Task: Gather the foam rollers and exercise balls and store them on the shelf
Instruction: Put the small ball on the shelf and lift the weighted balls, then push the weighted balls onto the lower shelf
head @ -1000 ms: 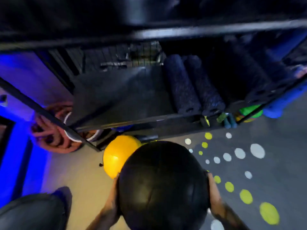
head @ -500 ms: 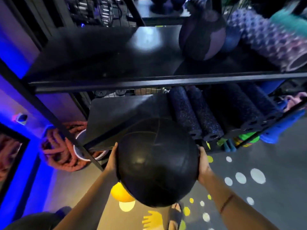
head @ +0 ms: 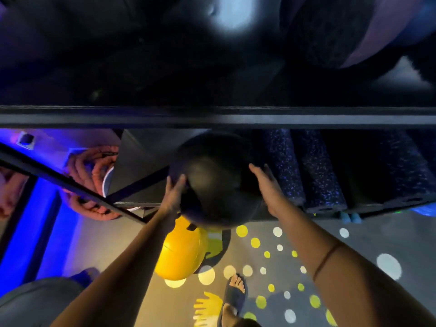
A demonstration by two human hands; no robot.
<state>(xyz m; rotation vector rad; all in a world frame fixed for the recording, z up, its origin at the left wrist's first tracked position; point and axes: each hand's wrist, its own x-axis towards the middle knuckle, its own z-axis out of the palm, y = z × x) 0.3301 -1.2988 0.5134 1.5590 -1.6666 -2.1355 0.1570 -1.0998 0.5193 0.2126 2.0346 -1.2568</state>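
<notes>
Okay, black ball [head: 212, 185] half over lower shelf [head: 141, 166] lip, squarely between left hand [head: 173, 194] and right hand [head: 266, 187]; fingers straight, flat against its sides.

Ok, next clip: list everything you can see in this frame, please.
medicine ball: one, black, at the lower shelf's front edge, between the hands
foam rollers: at least three, dark speckled, side by side on the lower shelf, right of the medicine ball
yellow ball: one, yellow, on the floor below the medicine ball
purple ball: one, dark and purple, upper shelf, top right
shelf rack: one, black, two shelves in view
rope: one coil, pinkish orange, low at the left, behind the rack's post
floor: grey, with white and yellow dots
foot: one plainly seen, in a dark sandal, bottom centre
left hand: on the medicine ball's left side
right hand: fingers straight, at its right side; contact unclear
</notes>
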